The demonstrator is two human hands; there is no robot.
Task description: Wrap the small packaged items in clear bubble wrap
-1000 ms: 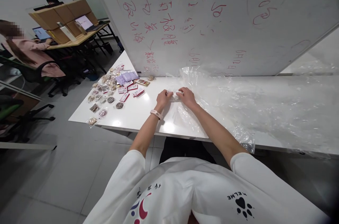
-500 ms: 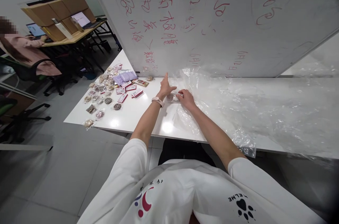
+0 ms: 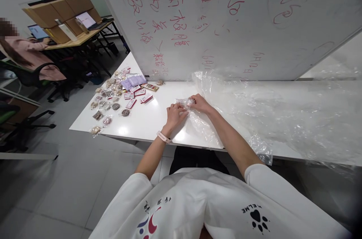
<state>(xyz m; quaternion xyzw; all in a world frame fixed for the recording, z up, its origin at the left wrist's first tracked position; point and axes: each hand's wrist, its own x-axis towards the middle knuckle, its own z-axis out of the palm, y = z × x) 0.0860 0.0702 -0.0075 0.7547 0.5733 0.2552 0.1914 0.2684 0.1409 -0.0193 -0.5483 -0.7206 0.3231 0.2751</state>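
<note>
A small bundle in clear plastic wrap [image 3: 184,101] lies on the white table; what is inside it I cannot make out. My left hand [image 3: 175,115] is at its near left side, fingers bent and closed on the plastic's edge. From the right, my right hand [image 3: 200,103] pinches the bundle's right end between thumb and fingers. A wide sheet of clear plastic wrap [image 3: 246,107] runs from the bundle across the table's right half and hangs over the front edge.
On the left of the white table [image 3: 147,122] lie several small wrapped packets [image 3: 115,106], red-and-white cards [image 3: 130,103] and purple pouches [image 3: 134,81]. A whiteboard [image 3: 243,43] stands along the back. At far left a person in pink [image 3: 25,54] sits by a desk.
My left hand has come down from beyond the bundle to its near side, and its spread fingers have closed on the plastic. My right hand stays at the right end.
</note>
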